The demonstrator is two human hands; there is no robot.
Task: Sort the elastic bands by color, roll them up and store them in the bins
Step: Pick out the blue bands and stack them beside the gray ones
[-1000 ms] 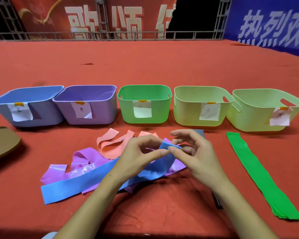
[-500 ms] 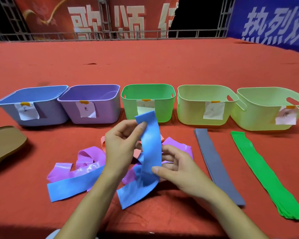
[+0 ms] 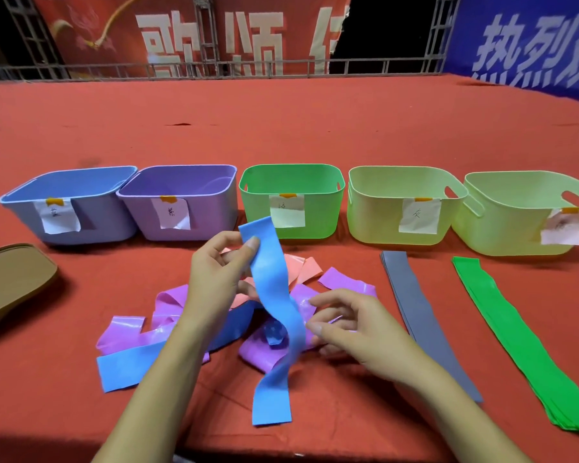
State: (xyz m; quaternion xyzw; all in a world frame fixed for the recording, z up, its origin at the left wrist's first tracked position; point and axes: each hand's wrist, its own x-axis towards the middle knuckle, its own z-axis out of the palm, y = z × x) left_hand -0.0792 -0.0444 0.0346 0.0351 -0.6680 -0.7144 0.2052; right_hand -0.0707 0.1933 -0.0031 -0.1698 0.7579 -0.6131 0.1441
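Observation:
My left hand [image 3: 216, 279] pinches the top end of a blue band [image 3: 274, 302] and holds it up; the band hangs down in a wave to the red cloth. My right hand [image 3: 351, 325] touches the band's right edge at mid-length with its fingertips. Under the hands lies a heap of purple bands [image 3: 141, 329], pink bands [image 3: 303, 267] and another blue band [image 3: 124, 369]. A grey band [image 3: 418, 312] and a green band stack [image 3: 515, 339] lie flat to the right. Behind stand a blue bin [image 3: 24, 202], purple bin [image 3: 131, 195], green bin [image 3: 248, 195] and two yellow-green bins [image 3: 355, 202] [image 3: 522, 242].
Each bin carries a paper label taped to its front. A brown lid-like object [image 3: 10, 282] lies at the left edge. Behind the bins the red cloth runs back to a metal railing [image 3: 281, 66] and banners.
My left hand has lifted the blue band's end higher, so the band now hangs longer and uncurled. My right hand has slid to the band's right edge.

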